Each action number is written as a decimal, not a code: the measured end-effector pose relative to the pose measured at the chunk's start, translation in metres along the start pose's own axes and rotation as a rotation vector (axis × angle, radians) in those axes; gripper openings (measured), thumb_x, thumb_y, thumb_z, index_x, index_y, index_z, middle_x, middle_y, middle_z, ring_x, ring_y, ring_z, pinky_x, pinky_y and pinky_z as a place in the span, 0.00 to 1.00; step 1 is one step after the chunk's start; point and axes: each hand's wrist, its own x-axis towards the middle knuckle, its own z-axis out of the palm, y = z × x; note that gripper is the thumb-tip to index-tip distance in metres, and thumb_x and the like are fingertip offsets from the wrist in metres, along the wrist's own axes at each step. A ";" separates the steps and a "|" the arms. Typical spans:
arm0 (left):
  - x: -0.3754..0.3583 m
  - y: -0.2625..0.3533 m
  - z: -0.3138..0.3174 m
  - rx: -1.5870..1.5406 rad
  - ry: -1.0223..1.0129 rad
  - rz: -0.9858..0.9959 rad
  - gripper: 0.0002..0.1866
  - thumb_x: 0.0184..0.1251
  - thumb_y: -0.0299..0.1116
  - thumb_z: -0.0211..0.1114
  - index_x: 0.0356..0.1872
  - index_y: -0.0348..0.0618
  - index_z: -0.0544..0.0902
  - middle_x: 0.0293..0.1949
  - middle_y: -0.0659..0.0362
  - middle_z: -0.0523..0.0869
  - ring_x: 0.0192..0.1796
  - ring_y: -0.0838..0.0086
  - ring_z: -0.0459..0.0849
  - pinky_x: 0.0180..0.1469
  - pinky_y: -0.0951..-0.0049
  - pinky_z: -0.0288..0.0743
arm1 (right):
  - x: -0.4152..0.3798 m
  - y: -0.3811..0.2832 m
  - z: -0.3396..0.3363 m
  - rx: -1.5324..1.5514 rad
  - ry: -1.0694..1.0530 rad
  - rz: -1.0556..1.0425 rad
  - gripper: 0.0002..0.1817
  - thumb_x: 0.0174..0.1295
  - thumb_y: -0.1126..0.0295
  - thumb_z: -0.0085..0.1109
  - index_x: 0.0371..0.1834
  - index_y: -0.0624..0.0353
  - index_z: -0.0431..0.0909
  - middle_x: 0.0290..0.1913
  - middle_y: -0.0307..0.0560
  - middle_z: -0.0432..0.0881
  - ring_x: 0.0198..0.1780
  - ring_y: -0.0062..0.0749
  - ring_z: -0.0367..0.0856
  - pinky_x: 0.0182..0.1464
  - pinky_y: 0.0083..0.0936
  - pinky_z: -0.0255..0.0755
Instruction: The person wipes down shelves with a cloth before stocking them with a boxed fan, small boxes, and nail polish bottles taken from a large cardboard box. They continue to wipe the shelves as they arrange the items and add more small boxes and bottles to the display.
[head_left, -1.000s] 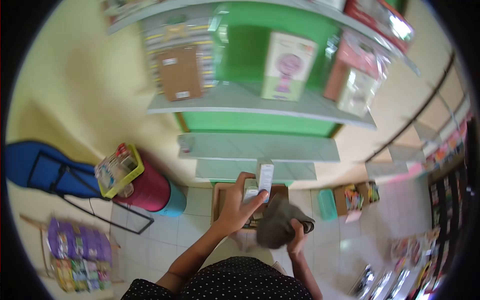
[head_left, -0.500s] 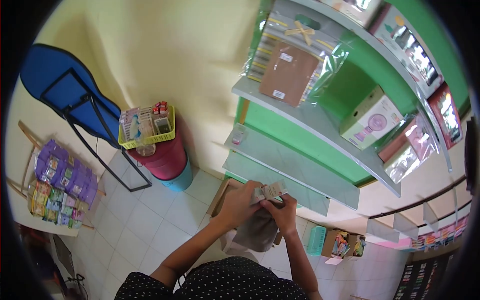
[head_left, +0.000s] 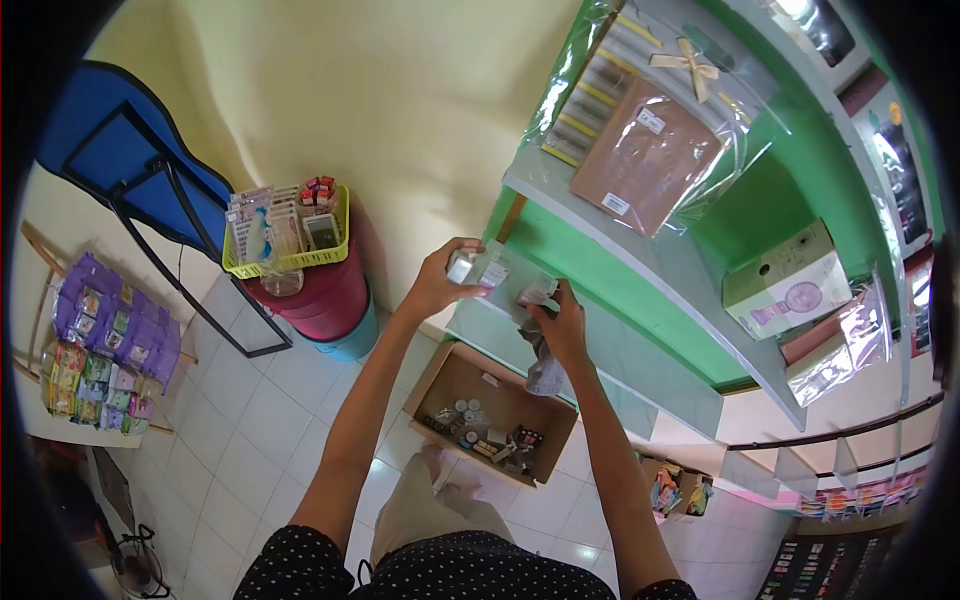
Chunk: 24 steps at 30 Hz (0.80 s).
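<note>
My left hand (head_left: 440, 283) is raised at the left end of a marbled shelf, its fingers closed round a small whitish box (head_left: 460, 268). Right beside it on that shelf stands a small clear-and-white package (head_left: 494, 272) with a pink mark. My right hand (head_left: 562, 325), farther along the shelf front, grips another small pale box (head_left: 537, 292). A grey cloth (head_left: 545, 372) hangs down from the same hand. Print on the boxes is too small to read.
Below my hands, an open cardboard box (head_left: 425, 385) on the tiled floor holds several small items. A yellow basket (head_left: 300, 262) sits on a red bin (head_left: 320, 300) to the left. Overhead, a shelf carries wrapped goods and a fan box (head_left: 790, 285).
My hands, close together half a second ago, are now apart. The left has gone up to the shelf with a small box; the right has risen with the cloth. The cardboard box is uncovered.
</note>
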 end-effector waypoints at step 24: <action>0.027 -0.017 -0.003 -0.010 -0.299 -0.145 0.21 0.33 0.26 0.71 0.35 0.40 0.74 0.29 0.63 0.77 0.36 0.78 0.73 0.42 0.77 0.67 | 0.004 0.007 0.034 0.035 0.025 0.068 0.22 0.39 0.67 0.66 0.37 0.62 0.69 0.36 0.52 0.76 0.38 0.50 0.75 0.36 0.37 0.67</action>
